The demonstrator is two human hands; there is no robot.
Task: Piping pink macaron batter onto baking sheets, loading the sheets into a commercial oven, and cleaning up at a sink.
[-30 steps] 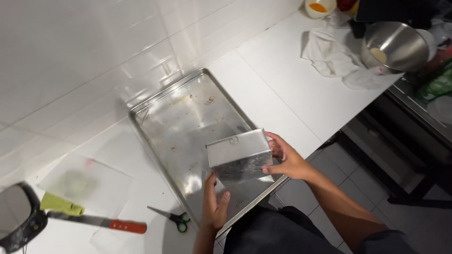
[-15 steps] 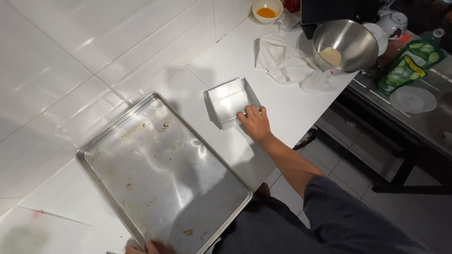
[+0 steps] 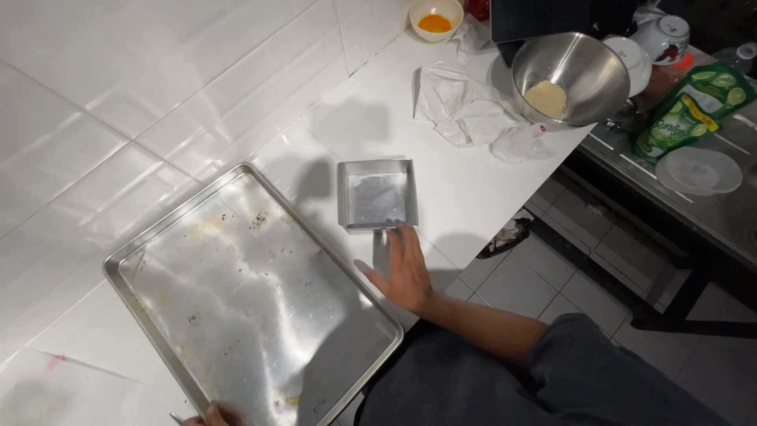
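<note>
While your right hand (image 3: 406, 272) lay flat on the counter (image 3: 473, 181) with fingers spread and gripping nothing, the small pan (image 3: 378, 194) sat just beyond its fingertips, apart from them or barely touching; you could not tell which. The pan was nearly square, so it showed no clear long axis. Your right hand was far nearer to the pan than your left hand (image 3: 211, 414), which showed only fingertips at the near edge of the big tray (image 3: 244, 292); whether they gripped it could not be told. The tray lay just left of the pan. The pan looked shallow, dull silver, empty, its floor smudged.
</note>
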